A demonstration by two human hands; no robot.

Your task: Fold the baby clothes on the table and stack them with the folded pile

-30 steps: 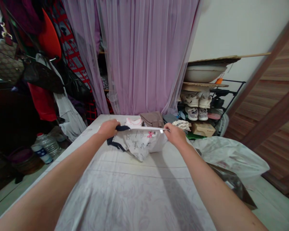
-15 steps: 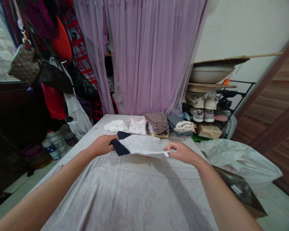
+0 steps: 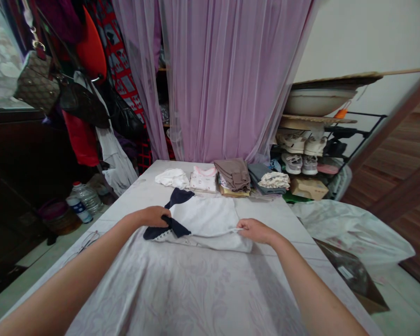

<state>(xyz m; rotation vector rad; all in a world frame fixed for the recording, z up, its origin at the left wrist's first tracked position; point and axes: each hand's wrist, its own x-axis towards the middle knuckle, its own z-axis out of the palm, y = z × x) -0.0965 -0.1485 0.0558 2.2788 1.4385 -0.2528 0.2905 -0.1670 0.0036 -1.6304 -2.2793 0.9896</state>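
Note:
A white shirt point(image 3: 210, 212) with dark navy parts at its left end lies partly folded on the cloth-covered table point(image 3: 196, 289). My left hand point(image 3: 157, 217) is closed on the navy part of the shirt. At the other end, my right hand point(image 3: 252, 230) pinches the white edge. The upper layer is held between the two hands, and the lower layer rests on the table beneath it. A row of small dots, perhaps snaps or buttons, shows near the left hand.
Along the far edge sit a white cloth bundle point(image 3: 172, 178), a folded pink-trimmed garment point(image 3: 203, 179), brown folded trousers point(image 3: 233, 174) and a patterned bundle point(image 3: 275, 180) on dark cloth. Glasses point(image 3: 90, 239) lie at the left edge. A plastic bag point(image 3: 357, 228) stands at right.
The shirt has come down nearer to me; it was stretched above the table, and now its lower layer lies spread on it. Both hands keep their grip. The view has shifted slightly.

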